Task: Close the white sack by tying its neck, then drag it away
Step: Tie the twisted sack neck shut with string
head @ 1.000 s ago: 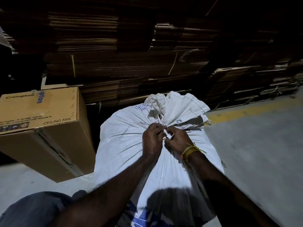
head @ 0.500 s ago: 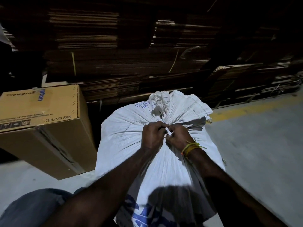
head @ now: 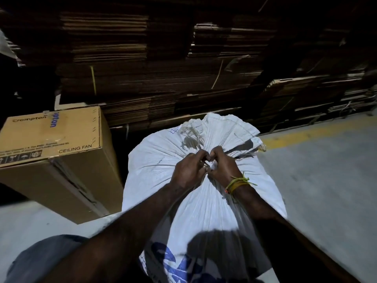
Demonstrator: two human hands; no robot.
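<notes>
A full white woven sack (head: 155, 170) with blue print near its bottom lies on the floor in front of me. Its gathered neck (head: 222, 133) fans out beyond my hands. My left hand (head: 188, 171) and my right hand (head: 223, 169) meet at the neck with fingers curled, pinching a thin white tie (head: 211, 165) that shows between them. The knot itself is hidden under my fingers. Yellow thread bands circle my right wrist.
A brown carton (head: 51, 139) marked CEILING FAN stands tilted to the left of the sack. Tall stacks of flattened cardboard (head: 163, 68) fill the back. Grey concrete floor (head: 326, 190) with a yellow line (head: 306, 135) stretches to the right.
Both hands stay at the neck and have closed in tighter together over the tie; less of the white tie shows between them. The sack has barely moved.
</notes>
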